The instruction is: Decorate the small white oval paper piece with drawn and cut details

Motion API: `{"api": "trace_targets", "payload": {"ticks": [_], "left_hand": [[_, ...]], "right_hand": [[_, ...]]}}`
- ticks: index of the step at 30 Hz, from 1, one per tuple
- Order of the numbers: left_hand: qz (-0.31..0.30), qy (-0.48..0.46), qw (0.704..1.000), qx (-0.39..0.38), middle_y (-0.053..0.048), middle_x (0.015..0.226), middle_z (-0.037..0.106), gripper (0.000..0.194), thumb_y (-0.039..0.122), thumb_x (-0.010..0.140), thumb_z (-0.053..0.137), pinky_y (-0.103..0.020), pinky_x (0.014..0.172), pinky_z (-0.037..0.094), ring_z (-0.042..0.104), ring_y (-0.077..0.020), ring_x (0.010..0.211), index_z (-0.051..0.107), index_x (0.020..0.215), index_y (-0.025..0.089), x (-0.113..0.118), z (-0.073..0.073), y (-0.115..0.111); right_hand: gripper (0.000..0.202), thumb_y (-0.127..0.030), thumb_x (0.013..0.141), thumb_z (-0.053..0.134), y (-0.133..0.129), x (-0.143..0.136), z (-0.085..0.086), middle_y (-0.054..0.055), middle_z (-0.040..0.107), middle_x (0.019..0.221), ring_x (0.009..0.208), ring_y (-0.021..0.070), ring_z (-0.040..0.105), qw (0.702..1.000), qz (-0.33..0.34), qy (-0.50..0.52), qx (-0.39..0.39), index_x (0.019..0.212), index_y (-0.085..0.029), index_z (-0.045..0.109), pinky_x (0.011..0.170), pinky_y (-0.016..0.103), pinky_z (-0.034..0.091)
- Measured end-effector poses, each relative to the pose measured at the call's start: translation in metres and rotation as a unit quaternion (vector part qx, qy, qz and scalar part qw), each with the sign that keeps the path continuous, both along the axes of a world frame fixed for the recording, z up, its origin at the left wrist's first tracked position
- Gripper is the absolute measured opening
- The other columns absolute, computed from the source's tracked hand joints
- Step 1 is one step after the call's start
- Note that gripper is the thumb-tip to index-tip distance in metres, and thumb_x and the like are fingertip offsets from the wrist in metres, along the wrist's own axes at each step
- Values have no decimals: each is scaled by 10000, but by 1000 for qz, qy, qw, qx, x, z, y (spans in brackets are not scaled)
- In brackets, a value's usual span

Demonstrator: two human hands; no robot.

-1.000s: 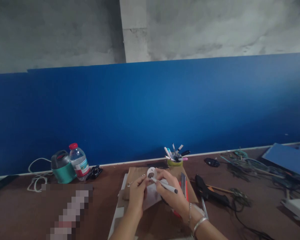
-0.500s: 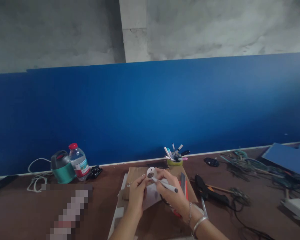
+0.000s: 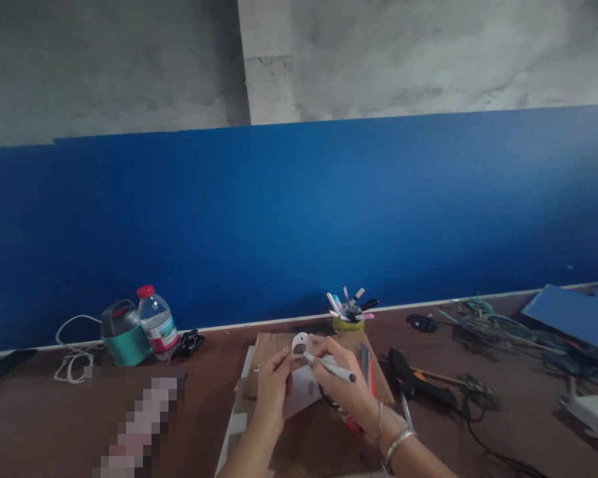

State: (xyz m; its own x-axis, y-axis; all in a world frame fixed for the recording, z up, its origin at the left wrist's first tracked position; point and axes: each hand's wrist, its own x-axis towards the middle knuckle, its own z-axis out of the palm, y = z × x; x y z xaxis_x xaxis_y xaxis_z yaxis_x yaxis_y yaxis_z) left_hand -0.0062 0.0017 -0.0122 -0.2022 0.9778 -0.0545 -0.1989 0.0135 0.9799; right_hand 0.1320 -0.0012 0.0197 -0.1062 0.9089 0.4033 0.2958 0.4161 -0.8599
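In the head view, a small white rounded piece [image 3: 301,343] with a dark patch on its front sits between my hands; its exact kind does not show. My left hand [image 3: 274,376] pinches it from the left with closed fingers. My right hand [image 3: 343,372] is wrapped around a white marker pen [image 3: 336,368] with a dark end, its tip at the lower edge of the white piece. Some fingers of my right hand also touch the piece's right side. Under both hands lie a sheet of white paper [image 3: 301,393] and brown cardboard [image 3: 266,345].
A yellow-green cup [image 3: 349,325] of pens stands behind my hands. To the right lie a black glue gun [image 3: 418,382], tangled wires [image 3: 483,325] and a white power strip [image 3: 593,415]. A red-capped bottle [image 3: 159,325] and a teal container [image 3: 128,346] are on the left.
Almost nothing differs. The white piece and the marker have shifted very slightly, and both hands keep the same grip.
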Motion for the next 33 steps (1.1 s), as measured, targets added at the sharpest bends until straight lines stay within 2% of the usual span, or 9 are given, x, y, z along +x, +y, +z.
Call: {"api": "trace_targets", "payload": {"ticks": [3, 9, 16, 23, 33], "left_hand": [[5, 0, 1000, 1, 89, 353, 333, 490, 513, 589, 677, -176, 372, 136, 244, -45, 352, 702, 836, 90, 0, 0, 0], [2, 5, 1000, -3, 94, 344, 318, 496, 514, 601, 670, -182, 371, 130, 225, -42, 348, 699, 860, 92, 0, 2, -1], [9, 6, 1000, 0, 92, 352, 325, 506, 511, 597, 662, -179, 372, 132, 236, -46, 351, 702, 874, 89, 0, 0, 0], [9, -1, 1000, -2, 92, 343, 328, 540, 525, 577, 675, -182, 368, 119, 235, -45, 340, 706, 893, 88, 0, 0, 0], [7, 8, 1000, -3, 97, 340, 313, 525, 533, 578, 671, -180, 373, 119, 223, -45, 343, 705, 867, 95, 1, 5, -3]], "right_hand": [[80, -142, 693, 492, 1, 0, 1, 66, 684, 948, 995, 236, 599, 1000, 0, 1, -4, 653, -202, 526, 816, 304, 446], [65, -158, 679, 497, 0, 2, 5, 56, 695, 903, 855, 213, 634, 1000, -4, -5, -8, 635, -199, 519, 729, 274, 467], [82, -138, 670, 488, -1, 1, 10, 63, 690, 909, 927, 218, 621, 1000, 1, 6, -3, 631, -204, 518, 763, 275, 461], [80, -159, 651, 469, -6, 2, 17, 11, 653, 700, 747, 182, 610, 1000, -17, -9, -13, 590, -202, 502, 660, 238, 451], [90, -136, 661, 459, -5, 4, 18, 24, 676, 768, 752, 185, 623, 1000, -5, 2, -14, 605, -203, 485, 653, 240, 455]]}}
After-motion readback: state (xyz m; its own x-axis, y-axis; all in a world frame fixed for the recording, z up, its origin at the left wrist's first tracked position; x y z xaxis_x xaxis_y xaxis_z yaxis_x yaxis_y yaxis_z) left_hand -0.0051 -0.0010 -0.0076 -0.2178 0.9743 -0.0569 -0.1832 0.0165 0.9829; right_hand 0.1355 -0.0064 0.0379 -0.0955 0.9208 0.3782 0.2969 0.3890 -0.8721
